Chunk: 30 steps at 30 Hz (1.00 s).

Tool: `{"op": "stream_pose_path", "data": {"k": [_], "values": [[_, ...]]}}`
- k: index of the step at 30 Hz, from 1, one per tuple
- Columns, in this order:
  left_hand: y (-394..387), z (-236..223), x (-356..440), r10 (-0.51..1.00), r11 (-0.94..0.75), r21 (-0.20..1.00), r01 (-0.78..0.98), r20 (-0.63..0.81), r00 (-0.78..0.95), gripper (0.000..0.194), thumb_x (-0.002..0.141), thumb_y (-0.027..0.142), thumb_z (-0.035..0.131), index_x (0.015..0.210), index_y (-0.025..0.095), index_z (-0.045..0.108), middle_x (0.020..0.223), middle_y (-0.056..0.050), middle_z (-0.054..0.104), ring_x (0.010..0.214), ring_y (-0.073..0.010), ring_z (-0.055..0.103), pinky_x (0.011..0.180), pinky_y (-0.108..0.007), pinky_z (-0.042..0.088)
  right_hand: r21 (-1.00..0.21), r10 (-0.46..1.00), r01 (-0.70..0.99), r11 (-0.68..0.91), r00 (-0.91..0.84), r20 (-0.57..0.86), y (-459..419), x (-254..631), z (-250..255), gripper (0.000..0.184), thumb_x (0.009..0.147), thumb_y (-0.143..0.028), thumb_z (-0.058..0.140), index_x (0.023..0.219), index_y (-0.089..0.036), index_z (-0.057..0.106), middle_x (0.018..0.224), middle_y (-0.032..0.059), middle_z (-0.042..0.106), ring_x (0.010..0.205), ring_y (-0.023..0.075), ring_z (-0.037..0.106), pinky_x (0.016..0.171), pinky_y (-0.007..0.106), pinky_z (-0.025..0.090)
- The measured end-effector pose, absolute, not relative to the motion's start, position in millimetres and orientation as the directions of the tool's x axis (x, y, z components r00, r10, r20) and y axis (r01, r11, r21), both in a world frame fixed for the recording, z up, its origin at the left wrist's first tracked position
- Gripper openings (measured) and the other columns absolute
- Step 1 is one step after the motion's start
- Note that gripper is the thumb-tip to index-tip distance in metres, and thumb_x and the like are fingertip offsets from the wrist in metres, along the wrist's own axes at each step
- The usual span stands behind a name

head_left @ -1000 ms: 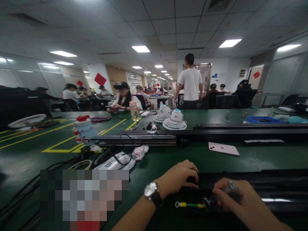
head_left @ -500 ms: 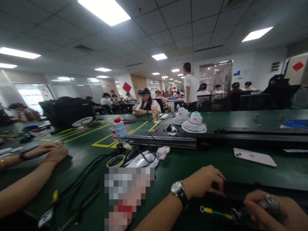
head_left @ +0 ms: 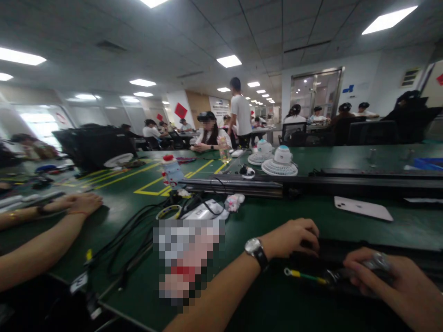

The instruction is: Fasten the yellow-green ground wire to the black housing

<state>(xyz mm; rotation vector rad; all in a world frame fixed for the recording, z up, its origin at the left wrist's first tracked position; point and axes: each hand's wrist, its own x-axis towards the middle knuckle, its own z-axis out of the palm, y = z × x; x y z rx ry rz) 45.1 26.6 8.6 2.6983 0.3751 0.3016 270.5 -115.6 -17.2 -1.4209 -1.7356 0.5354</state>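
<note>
My left hand [head_left: 291, 237], with a wristwatch [head_left: 255, 249] on the wrist, rests curled on the end of a long black rail [head_left: 367, 251] at the near edge of the green table [head_left: 263, 221]. My right hand [head_left: 387, 276] is closed around a silver-capped tool [head_left: 375, 263] over the same rail. A green and yellow wire with a ring terminal [head_left: 302, 275] sticks out leftward from under that hand.
A second long black rail [head_left: 311, 186] crosses the table farther back. A pink phone [head_left: 363, 208], two small fans [head_left: 273, 161], a toy-topped bottle [head_left: 172, 171], cables [head_left: 138, 235] and tape lie around. Another person's forearms [head_left: 44, 230] rest at the left. Several people sit or stand behind.
The view has swung left, bringing a neighbour's forearms into sight. My hands kept their hold on the rail and tool. The standing person in white walked leftward.
</note>
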Motion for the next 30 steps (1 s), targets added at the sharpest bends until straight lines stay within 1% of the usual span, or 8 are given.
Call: {"op": "stream_pose_path", "data": {"k": [1, 3, 6, 8, 12, 18, 23, 30], "values": [[26.8, 9.7, 46.5, 0.307, -0.874, 0.439, 0.207, 0.169, 0.937, 0.008, 0.088, 0.028, 0.073, 0.087, 0.02, 0.074, 0.111, -0.005, 0.058, 0.104, -0.0165, 0.056, 0.092, -0.028, 0.044, -0.76, 0.962, 0.6, 0.251, -0.066, 0.266, -116.9, 271.1, -7.6, 0.031, 0.096, -0.051, 0.058, 0.089, -0.027, 0.077, 0.07, 0.0019, 0.072, 0.062, 0.0192, 0.07, 0.057, 0.024, 0.056], [30.4, 9.8, 48.3, 0.31, -0.854, 0.488, 0.183, 0.193, 0.931, 0.01, 0.09, 0.027, 0.07, 0.088, 0.018, 0.073, 0.11, -0.005, 0.056, 0.103, -0.0165, 0.055, 0.089, -0.028, 0.045, -0.79, 0.973, 0.569, 0.226, -0.096, 0.209, -116.6, 269.5, 7.5, 0.031, 0.099, -0.047, 0.055, 0.093, -0.024, 0.074, 0.071, 0.0022, 0.072, 0.065, 0.0189, 0.07, 0.06, 0.025, 0.057], [38.0, 8.7, 48.4, 0.292, -0.842, 0.519, 0.145, 0.214, 0.932, 0.012, 0.091, 0.029, 0.069, 0.09, 0.018, 0.073, 0.112, -0.005, 0.055, 0.104, -0.0171, 0.054, 0.091, -0.03, 0.044, -0.841, 0.98, 0.503, 0.198, -0.106, 0.167, -113.3, 266.3, 16.3, 0.027, 0.1, -0.041, 0.056, 0.096, -0.02, 0.072, 0.078, 0.0038, 0.074, 0.067, 0.0186, 0.072, 0.06, 0.026, 0.058], [40.2, 10.1, 47.7, 0.278, -0.847, 0.515, 0.133, 0.215, 0.936, 0.011, 0.09, 0.029, 0.07, 0.09, 0.019, 0.074, 0.113, -0.005, 0.055, 0.106, -0.0172, 0.053, 0.093, -0.031, 0.044, -0.843, 0.98, 0.499, 0.199, -0.105, 0.169, -112.8, 265.9, 16.6, 0.026, 0.1, -0.039, 0.056, 0.096, -0.019, 0.072, 0.078, 0.0042, 0.074, 0.066, 0.0185, 0.072, 0.059, 0.026, 0.059], [38.8, 14.3, 46.0, 0.283, -0.857, 0.492, 0.152, 0.205, 0.937, 0.009, 0.089, 0.029, 0.072, 0.091, 0.021, 0.075, 0.113, -0.004, 0.056, 0.106, -0.0171, 0.054, 0.094, -0.032, 0.043, -0.805, 0.972, 0.545, 0.236, -0.115, 0.207, -115.2, 266.3, 16.6, 0.025, 0.1, -0.036, 0.056, 0.093, -0.019, 0.073, 0.075, 0.0034, 0.074, 0.065, 0.018, 0.073, 0.058, 0.026, 0.058], [36.5, 16.1, 40.8, 0.308, -0.859, 0.476, 0.186, 0.192, 0.932, 0.013, 0.096, 0.027, 0.062, 0.095, 0.022, 0.075, 0.115, -0.004, 0.059, 0.108, -0.0174, 0.055, 0.096, -0.031, 0.043, -0.764, 0.964, 0.589, 0.265, -0.13, 0.234, -115.3, 267.0, 17.4, 0.023, 0.099, -0.033, 0.056, 0.091, -0.02, 0.072, 0.074, 0.0013, 0.073, 0.065, 0.017, 0.072, 0.056, 0.025, 0.055], [35.3, 17.3, 36.7, 0.317, -0.861, 0.469, 0.199, 0.186, 0.93, 0.014, 0.098, 0.024, 0.059, 0.101, 0.02, 0.073, 0.114, -0.005, 0.062, 0.109, -0.0176, 0.056, 0.097, -0.032, 0.042, -0.735, 0.953, 0.608, 0.3, -0.155, 0.26, -114.5, 266.1, 16.4, 0.024, 0.101, -0.034, 0.055, 0.09, -0.02, 0.072, 0.074, 0.0007, 0.072, 0.064, 0.0163, 0.07, 0.059, 0.026, 0.054], [34.1, 18.5, 36.2, 0.318, -0.857, 0.474, 0.2, 0.181, 0.931, 0.017, 0.096, 0.034, 0.062, 0.103, 0.022, 0.073, 0.113, -0.004, 0.062, 0.109, -0.018, 0.055, 0.096, -0.032, 0.043, -0.693, 0.939, 0.635, 0.343, -0.209, 0.273, -114.7, 267.8, 17.4, 0.02, 0.101, -0.031, 0.055, 0.092, -0.021, 0.071, 0.075, -0.0007, 0.071, 0.065, 0.0154, 0.068, 0.06, 0.027, 0.051]]}}
